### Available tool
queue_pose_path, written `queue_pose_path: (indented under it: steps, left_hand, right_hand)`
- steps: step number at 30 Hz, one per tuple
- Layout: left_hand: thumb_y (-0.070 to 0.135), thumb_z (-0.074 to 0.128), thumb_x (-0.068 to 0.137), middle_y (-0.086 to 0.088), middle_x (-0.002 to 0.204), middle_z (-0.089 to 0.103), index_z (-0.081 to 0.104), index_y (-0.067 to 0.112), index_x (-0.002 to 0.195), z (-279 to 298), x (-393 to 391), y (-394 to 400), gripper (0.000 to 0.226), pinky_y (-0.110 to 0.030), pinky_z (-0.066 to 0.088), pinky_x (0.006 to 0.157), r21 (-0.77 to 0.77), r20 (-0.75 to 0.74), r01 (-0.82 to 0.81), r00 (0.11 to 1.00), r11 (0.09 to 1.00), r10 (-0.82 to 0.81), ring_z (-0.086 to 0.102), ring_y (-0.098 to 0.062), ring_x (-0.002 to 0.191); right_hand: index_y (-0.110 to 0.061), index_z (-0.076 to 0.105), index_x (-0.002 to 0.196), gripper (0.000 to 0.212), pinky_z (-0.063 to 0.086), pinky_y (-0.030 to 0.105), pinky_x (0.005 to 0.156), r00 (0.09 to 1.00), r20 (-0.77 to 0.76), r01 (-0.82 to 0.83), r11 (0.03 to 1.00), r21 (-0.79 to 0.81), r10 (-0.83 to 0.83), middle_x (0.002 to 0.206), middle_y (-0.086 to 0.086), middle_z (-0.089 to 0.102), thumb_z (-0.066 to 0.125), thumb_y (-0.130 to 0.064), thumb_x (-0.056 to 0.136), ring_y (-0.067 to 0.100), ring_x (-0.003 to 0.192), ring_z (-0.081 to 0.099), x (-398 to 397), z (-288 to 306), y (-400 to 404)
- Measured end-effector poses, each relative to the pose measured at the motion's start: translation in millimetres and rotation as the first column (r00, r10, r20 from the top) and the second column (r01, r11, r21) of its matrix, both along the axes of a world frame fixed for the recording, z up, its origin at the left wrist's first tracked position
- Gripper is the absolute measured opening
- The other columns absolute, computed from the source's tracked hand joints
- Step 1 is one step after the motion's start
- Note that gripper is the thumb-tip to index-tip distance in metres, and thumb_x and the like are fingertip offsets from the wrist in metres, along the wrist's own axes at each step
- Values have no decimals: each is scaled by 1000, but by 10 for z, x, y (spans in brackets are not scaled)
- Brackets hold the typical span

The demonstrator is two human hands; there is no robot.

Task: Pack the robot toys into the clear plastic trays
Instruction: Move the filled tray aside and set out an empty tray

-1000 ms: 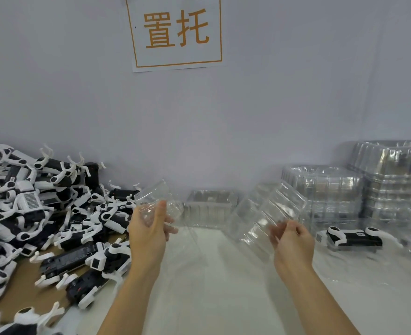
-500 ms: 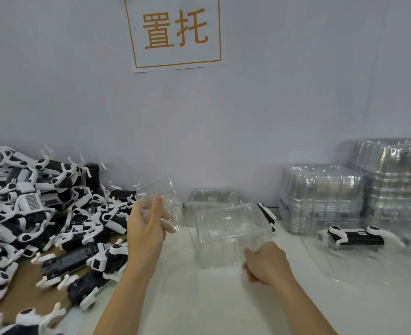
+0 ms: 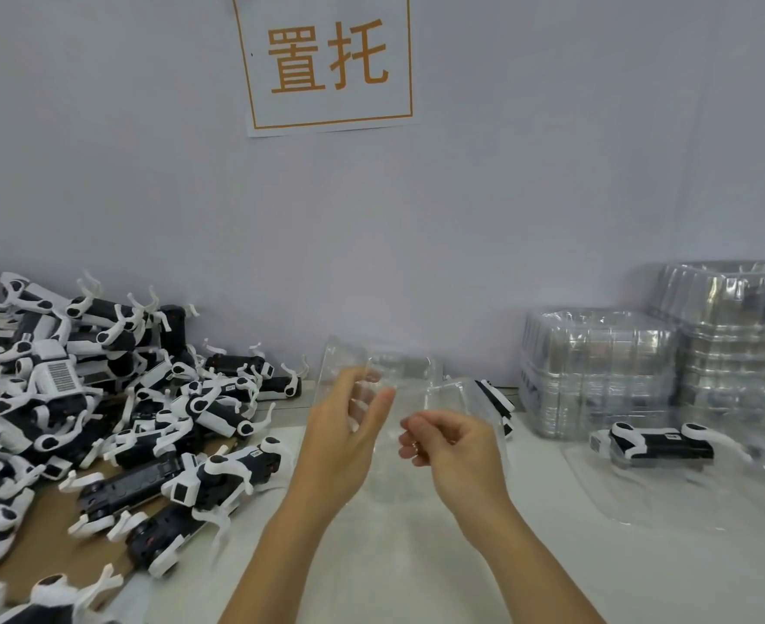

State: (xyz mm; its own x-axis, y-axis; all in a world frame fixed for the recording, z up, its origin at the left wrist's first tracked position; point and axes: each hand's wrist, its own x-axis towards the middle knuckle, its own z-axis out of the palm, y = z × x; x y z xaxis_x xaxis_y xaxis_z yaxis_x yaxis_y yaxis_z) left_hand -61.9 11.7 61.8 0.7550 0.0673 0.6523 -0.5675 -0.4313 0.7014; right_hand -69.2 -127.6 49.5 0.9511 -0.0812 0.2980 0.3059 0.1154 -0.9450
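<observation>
Nearest the camera, the left hand (image 3: 349,436) held a clear tray (image 3: 398,376) above the white table (image 3: 416,556), thumb in front and fingers showing through the plastic. Just beside it, the right hand (image 3: 455,450) pinched the same tray's near edge with curled fingers. To the left lay a heap of black-and-white robot toys (image 3: 115,398). One packed toy (image 3: 659,445) sat to the right. Behind it, stacked trays (image 3: 668,362) stood against the wall, under a paper sign (image 3: 328,60).
</observation>
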Motion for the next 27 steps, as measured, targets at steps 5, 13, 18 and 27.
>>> queue_pose_path:
  steps: [5, 13, 18, 27]
  left_hand:
    - [40, 50, 98, 11, 88, 67, 63, 26, 98, 7, 3, 114, 19, -22, 46, 79, -174, 71, -157, 983, 972, 171, 62, -12, 91]
    - [42, 57, 96, -4, 121, 64, 61, 24, 116, 19, 23, 304, 28, -40, 51, 92, -540, -374, -116, 920, 833, -114, 63, -27, 109]
    - [52, 67, 71, -9, 94, 69, 65, 13, 108, 17, 28, 201, 53, -37, 55, 64, -744, -381, 1, 820, 668, -427, 67, -22, 70]
    - [40, 73, 80, 1, 86, 58, 57, 18, 111, -33, 124, 349, 41, -34, 56, 67, -709, -218, 35, 939, 704, -267, 58, -15, 66]
  right_hand:
    - [-6, 72, 84, 23, 52, 20, 56, 995, -86, -24, 976, 219, 44, 68, 4, 71, 55, -1, 98, 15, 61, 68, 82, -14, -169]
    - [-5, 65, 90, 23, 57, 22, 61, 947, -93, -194, 781, 594, 307, 72, 3, 68, 46, -5, 102, 14, 64, 67, 129, 0, -345]
    - [-6, 66, 88, 22, 58, 24, 65, 910, -101, -270, 760, 591, 401, 78, 6, 67, 48, -7, 100, 18, 73, 70, 135, -60, -325]
    - [-15, 69, 120, 33, 51, 33, 81, 943, -157, -206, 883, 422, 295, 113, 5, 73, 64, -28, 90, 22, 98, 73, 186, -43, -548]
